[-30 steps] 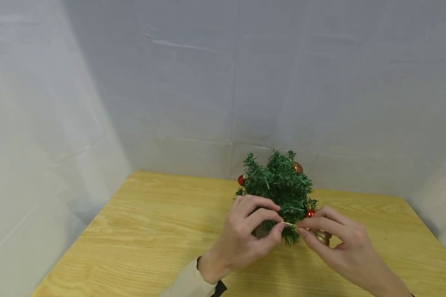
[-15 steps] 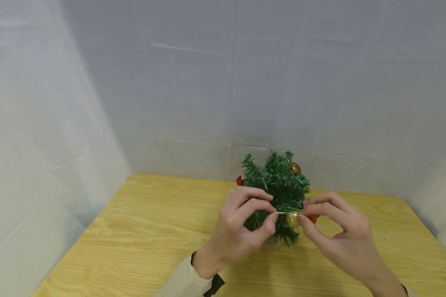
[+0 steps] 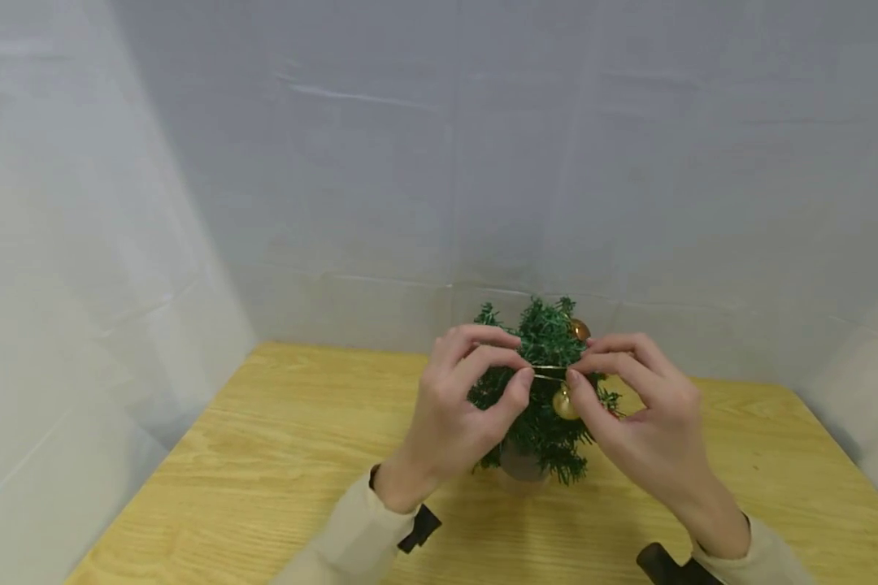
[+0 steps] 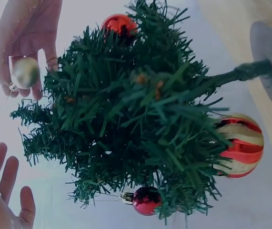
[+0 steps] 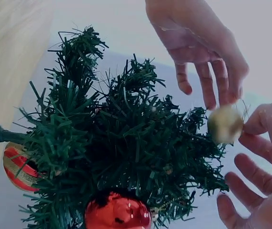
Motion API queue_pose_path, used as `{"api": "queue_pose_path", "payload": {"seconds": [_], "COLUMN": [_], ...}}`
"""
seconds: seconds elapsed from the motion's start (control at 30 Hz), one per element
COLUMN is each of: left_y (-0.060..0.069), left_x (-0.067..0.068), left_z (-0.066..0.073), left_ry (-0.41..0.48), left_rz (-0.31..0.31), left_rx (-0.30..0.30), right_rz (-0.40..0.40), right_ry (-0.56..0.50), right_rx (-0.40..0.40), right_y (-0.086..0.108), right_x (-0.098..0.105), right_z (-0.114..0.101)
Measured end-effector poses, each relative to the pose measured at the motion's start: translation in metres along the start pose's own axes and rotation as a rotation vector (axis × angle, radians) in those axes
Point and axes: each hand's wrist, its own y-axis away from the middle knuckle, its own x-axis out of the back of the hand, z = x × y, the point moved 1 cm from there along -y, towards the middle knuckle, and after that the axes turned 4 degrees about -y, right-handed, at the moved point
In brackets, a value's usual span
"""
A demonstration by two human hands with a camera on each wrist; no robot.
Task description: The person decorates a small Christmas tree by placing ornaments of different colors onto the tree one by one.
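Observation:
A gold bauble (image 3: 567,402) hangs just below my right fingertips, in front of a small green Christmas tree (image 3: 552,325). Its thin gold string loop (image 3: 549,368) is stretched sideways between both hands. My left hand (image 3: 461,406) pinches the loop's left end between thumb and forefinger. Beside the bauble's cap, my right hand (image 3: 647,414) pinches the other end with thumb and forefinger. In the right wrist view the gold bauble (image 5: 225,125) looks blurred near the treetop. The left wrist view shows the tree (image 4: 126,109) sideways, with its branches beyond my fingers.
Other baubles hang on the tree: an orange-gold one (image 3: 580,329), a red-and-gold striped one (image 4: 240,145), a dark red one (image 4: 146,200) and a shiny red one (image 5: 119,212). The tree's grey base (image 4: 269,64) stands on the wooden table (image 3: 322,422). Pale sheeting (image 3: 380,203) surrounds it.
Both hands have risen from the tree's lower front toward its upper part, carrying the gold bauble. The string loop, narrow before, is now spread into two strands.

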Motion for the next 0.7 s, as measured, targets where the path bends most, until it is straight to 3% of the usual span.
{"api": "queue_pose_path", "payload": {"seconds": [0.37,0.53,0.7], "left_y": [-0.014,-0.015,-0.015], "left_x": [-0.006,-0.009,-0.01], "left_z": [-0.003,-0.004,-0.003], "left_ry": [-0.081,-0.109,-0.112], "left_rz": [-0.093,-0.156,-0.192], "left_rx": [0.158,0.206,0.216], "right_rz": [0.045,-0.022,-0.128], "right_ry": [0.121,0.183,0.205], "right_rx": [-0.034,-0.077,-0.179], "right_y": [-0.012,-0.01,-0.008], "right_x": [-0.006,-0.007,-0.007], "right_z": [0.003,0.003,-0.001]}}
